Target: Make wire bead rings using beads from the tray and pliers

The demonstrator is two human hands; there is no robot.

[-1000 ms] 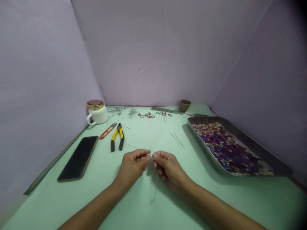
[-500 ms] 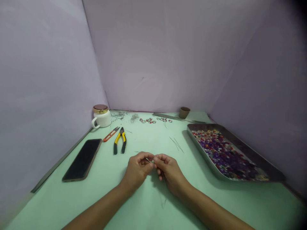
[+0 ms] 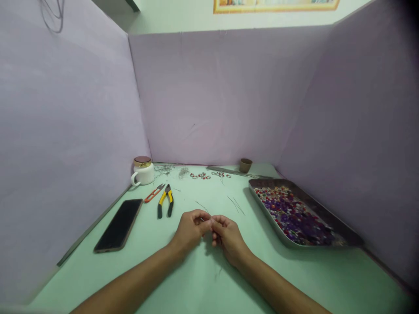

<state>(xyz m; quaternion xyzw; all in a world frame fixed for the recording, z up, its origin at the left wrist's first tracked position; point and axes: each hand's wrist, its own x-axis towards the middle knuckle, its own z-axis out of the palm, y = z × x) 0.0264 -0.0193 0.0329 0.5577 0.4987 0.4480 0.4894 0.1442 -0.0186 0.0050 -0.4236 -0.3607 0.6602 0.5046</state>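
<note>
Wire (image 3: 201,205), thin: pinched by left hand (image 3: 191,229) and right hand (image 3: 229,237), now touching (slight gap a second ago); picture frame (image 3: 276,8) newly visible above.

Tabletop (image 3: 190,279): smooth, matt. Partition walls (image 3: 225,96): matt, paper-like, faintly creased at far side. Right, tray (image 3: 322,216): metal, dull sheen; beads (image 3: 291,213) inside shiny, plastic- or glass-like. Left, phone (image 3: 119,225): smooth, glossy dark screen. Pliers (image 3: 168,190): dark metal head, plastic-looking grips. Snips (image 3: 157,190): metal blades. Far left, mug (image 3: 145,179): glossy, ceramic-looking; lid (image 3: 142,162) with shiny gold-toned metallic band. Far right, small cup (image 3: 245,165): matt, material unclear. Near centre, thin wire (image 3: 201,205): metallic-looking.
</note>
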